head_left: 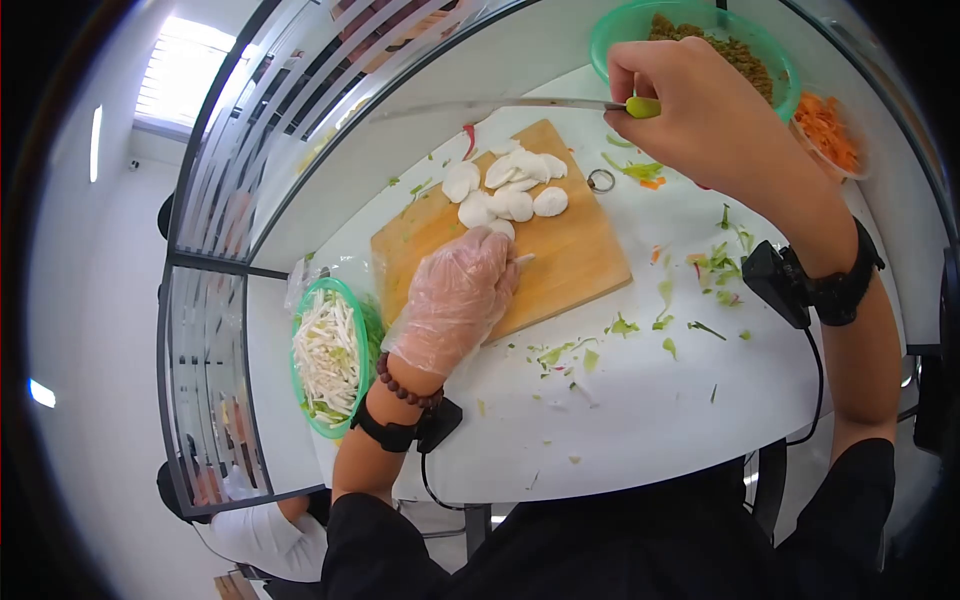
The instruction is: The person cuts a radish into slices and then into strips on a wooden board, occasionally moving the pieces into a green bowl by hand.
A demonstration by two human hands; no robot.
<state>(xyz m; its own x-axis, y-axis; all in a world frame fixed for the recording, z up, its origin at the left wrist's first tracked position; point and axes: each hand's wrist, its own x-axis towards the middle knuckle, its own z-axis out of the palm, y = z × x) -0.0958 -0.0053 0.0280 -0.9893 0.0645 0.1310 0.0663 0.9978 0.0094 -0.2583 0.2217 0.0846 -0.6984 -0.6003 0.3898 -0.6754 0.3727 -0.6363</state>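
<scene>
- Left hand (455, 297) in a clear plastic glove, palm down on the light wooden cutting board (560, 262), fingers (497, 262) curled loosely, tips pressing a small white piece (522, 259) at the near end of the slices. Not closed around anything that I can see.
- Right hand (690, 105) bare, raised above the far right of the board, fingers wrapped tight around the yellow-green handle of a long thin steel knife (500, 104). Blade runs level to the left, up off the board.
- Round white vegetable slices (510, 190) lie in a loose overlapping pile on the far half of the board, just ahead of my left fingertips, under the blade.
- Board sits at an angle on the white desk (640, 420).
- Green plastic bowl of white shredded strips (330, 357) just left of my left wrist, at the desk edge.
- Green plastic bowl of brown minced filling (745, 45) behind my right hand; clear bowl of orange carrot shreds (828, 130) to its right.
- Green leaf scraps (715, 265) scattered on the desk right of and near the board.
- Black wrist-worn device with cable on each wrist.
</scene>
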